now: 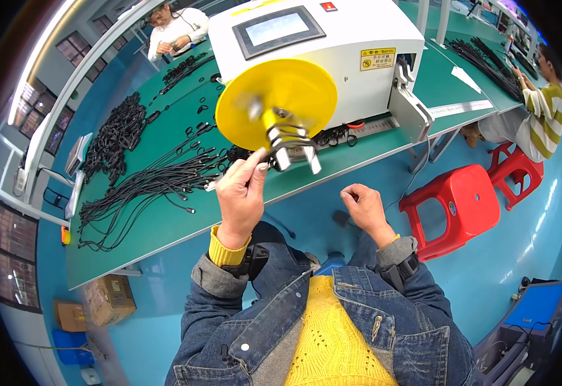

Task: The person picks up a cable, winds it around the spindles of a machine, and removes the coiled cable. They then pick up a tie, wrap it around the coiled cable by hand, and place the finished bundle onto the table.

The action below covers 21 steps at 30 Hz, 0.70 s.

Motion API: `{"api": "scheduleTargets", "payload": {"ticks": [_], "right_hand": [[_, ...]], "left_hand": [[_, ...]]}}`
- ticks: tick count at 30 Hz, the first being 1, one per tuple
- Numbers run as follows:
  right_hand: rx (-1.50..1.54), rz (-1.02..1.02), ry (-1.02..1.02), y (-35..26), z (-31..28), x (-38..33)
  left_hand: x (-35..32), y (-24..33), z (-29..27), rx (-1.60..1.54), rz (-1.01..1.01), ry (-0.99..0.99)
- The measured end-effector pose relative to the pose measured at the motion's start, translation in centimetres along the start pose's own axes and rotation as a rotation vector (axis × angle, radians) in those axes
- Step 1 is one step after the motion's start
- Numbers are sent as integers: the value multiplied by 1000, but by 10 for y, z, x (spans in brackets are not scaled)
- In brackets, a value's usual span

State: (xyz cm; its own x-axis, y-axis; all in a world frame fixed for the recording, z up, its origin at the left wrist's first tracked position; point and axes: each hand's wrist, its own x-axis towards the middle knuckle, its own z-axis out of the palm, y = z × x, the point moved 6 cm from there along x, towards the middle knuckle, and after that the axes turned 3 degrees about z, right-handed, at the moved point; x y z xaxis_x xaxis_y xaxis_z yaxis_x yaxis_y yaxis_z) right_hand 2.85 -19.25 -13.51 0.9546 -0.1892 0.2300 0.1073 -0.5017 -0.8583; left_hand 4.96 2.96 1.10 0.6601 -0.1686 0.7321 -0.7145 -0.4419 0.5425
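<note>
A white winding machine (371, 83) stands on the table, with a yellow disc (229, 109) on its front. From the disc's middle stick metal prongs (313, 161), blurred in part, with a black cable (290, 143) looped round them. Close by, at the left of the prongs, my left hand (241, 199) has thumb and index finger pinched at the cable; the exact contact is hard to see. My right hand (364, 209) hovers in front of the table edge, fingers curled into a loose fist, and nothing shows in it.
Bundled black cables (159, 183) spread over the green table (223, 215) at left, with a coiled heap (117, 132) behind. Red stools (464, 199) stand at right. One person (181, 29) works at the far left, another (544, 109) at the right. Cardboard boxes (110, 299) sit lower left.
</note>
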Motion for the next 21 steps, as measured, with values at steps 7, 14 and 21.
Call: {"api": "scheduleTargets", "payload": {"ticks": [7,14,21], "right_hand": [[99,-155,72,-37,-12,11],[138,-473,205,-119,-28,35],[79,-411,213,-108,-31,61]], "left_hand": [[9,22,17,210,178,-53],[25,55,33,582,302,-185],[34,42,36,557,1,-389]]}}
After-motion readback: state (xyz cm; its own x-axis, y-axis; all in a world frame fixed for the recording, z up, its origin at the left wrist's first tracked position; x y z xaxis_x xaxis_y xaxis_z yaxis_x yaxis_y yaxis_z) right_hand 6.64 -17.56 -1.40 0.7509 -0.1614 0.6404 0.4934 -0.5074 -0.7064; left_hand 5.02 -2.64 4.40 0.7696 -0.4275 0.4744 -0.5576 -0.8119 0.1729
